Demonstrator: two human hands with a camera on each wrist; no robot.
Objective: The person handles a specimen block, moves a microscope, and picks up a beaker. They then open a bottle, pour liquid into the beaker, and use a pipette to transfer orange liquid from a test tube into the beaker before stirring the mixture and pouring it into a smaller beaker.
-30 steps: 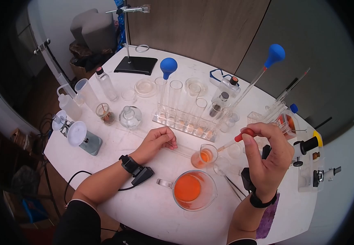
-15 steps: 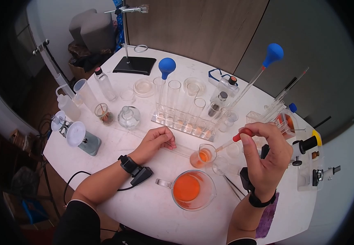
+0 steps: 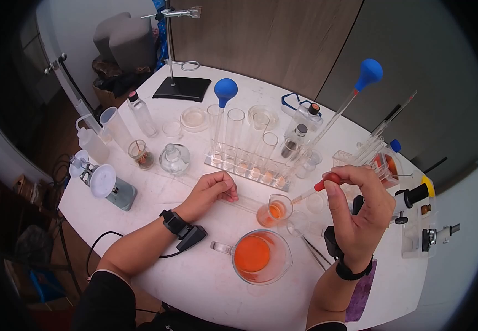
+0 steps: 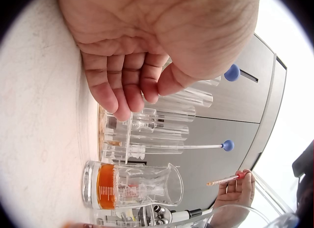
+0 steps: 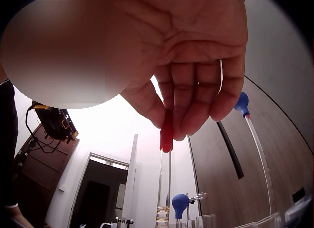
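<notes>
Fingers of the right hand (image 3: 360,212) clamp the red bulb (image 3: 329,181) of a glass dropper (image 3: 305,195), its tip near but apart from a small beaker (image 3: 275,213) of orange liquid; the left hand's (image 3: 208,194) fingers curl loosely together, empty. A handled jug (image 3: 281,263) stands nearest the person; beyond the beaker stand racked test tubes (image 3: 234,131), then a metal stand (image 3: 181,88).

Room opens in front of the jug (image 3: 281,260); the tube rack (image 3: 241,171) seemingly bars passage behind the beaker (image 3: 267,215).
</notes>
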